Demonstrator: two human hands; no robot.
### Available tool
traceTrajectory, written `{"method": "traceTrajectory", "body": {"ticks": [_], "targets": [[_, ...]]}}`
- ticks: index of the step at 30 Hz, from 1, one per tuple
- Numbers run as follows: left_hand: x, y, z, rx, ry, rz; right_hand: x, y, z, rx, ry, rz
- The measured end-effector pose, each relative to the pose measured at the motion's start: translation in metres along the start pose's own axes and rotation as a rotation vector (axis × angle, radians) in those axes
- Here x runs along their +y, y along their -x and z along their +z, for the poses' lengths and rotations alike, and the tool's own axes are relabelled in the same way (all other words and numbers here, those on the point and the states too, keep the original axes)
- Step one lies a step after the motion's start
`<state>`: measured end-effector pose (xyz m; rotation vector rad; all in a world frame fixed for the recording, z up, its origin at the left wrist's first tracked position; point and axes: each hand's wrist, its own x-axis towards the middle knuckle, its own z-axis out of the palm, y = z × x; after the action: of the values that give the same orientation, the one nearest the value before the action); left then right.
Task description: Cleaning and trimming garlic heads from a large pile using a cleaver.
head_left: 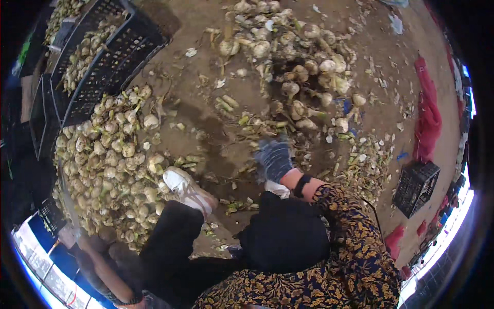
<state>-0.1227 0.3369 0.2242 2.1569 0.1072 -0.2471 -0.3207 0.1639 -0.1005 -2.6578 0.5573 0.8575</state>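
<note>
My right hand, in a grey-blue glove with a dark band at the wrist, reaches over the ground in front of my right shoe. Motion smears its fingers, so I cannot make out whether it holds anything. Cut garlic stalks lie just beyond it. Farther off is a loose heap of garlic bulbs, several with stems on. To the left spreads a large pile of trimmed garlic bulbs, reaching up to my white shoe. My left hand does not show.
Black plastic crates stand at the far left, with garlic in them. Another person's bare arm is at the lower left. Scattered stalk trimmings, a small black crate and a red cloth lie to the right.
</note>
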Motion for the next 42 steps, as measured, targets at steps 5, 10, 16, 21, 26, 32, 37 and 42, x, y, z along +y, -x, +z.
{"method": "traceTrajectory", "body": {"ticks": [5, 10, 16, 21, 26, 32, 37, 42], "targets": [[-0.014, -0.001, 0.028, -0.131, -0.167, 0.336, 0.086, 0.095, 0.04, 0.256, 0.026, 0.163], [0.006, 0.019, 0.046, -0.077, -0.081, 0.129, 0.152, 0.182, 0.075, 0.223, 0.23, 0.551], [0.01, 0.017, 0.051, -0.051, -0.121, 0.181, 0.047, 0.099, -0.008, 0.418, -0.255, 0.053], [0.022, 0.021, 0.076, -0.272, 0.259, -0.117, 0.047, 0.03, 0.041, 0.444, -0.05, -0.088], [0.029, 0.021, 0.084, -0.423, 0.481, -0.219, 0.129, 0.112, 0.067, 0.053, -0.063, 0.204], [0.026, 0.007, 0.109, -0.839, 0.572, -0.081, 0.225, 0.241, 0.105, -0.272, 0.089, 0.822], [0.057, 0.055, 0.116, -0.878, 0.549, -0.106, 0.221, 0.33, 0.061, -0.151, -0.125, 1.07], [0.063, 0.086, 0.108, -0.856, 0.727, -0.101, 0.184, 0.342, 0.043, 0.282, -0.178, 0.918]]}}
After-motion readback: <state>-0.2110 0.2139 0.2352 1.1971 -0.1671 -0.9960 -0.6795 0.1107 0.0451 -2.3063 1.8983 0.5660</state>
